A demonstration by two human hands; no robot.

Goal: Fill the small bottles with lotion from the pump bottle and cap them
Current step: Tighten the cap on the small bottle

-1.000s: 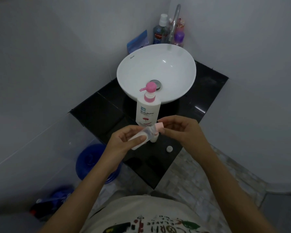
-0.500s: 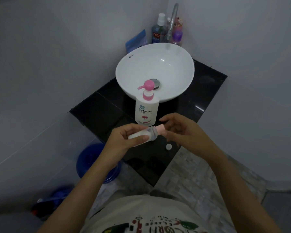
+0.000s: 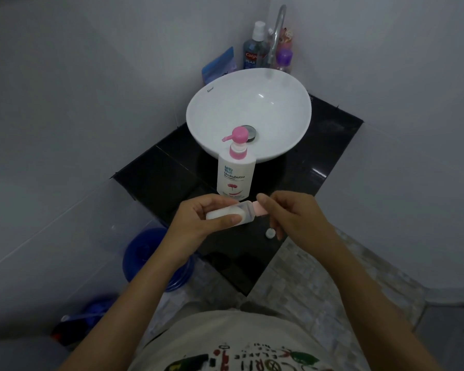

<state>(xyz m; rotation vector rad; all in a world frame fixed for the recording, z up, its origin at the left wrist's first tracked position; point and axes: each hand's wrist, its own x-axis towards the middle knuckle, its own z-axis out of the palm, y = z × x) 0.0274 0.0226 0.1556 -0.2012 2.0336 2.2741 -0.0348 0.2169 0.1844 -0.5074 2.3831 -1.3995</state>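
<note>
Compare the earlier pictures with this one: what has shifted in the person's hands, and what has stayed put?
The small translucent bottle has tipped from slanted to nearly level in the left hand, pink cap pointing right. The right hand keeps its fingertips on that cap. The white pump bottle with pink pump, the small white cap on the black counter and the white basin have not moved.

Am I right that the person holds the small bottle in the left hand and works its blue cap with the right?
Not quite: the head view shows the cap is pink, not blue. The left hand does hold the small bottle, lying sideways, and the right hand is at its cap.
</note>
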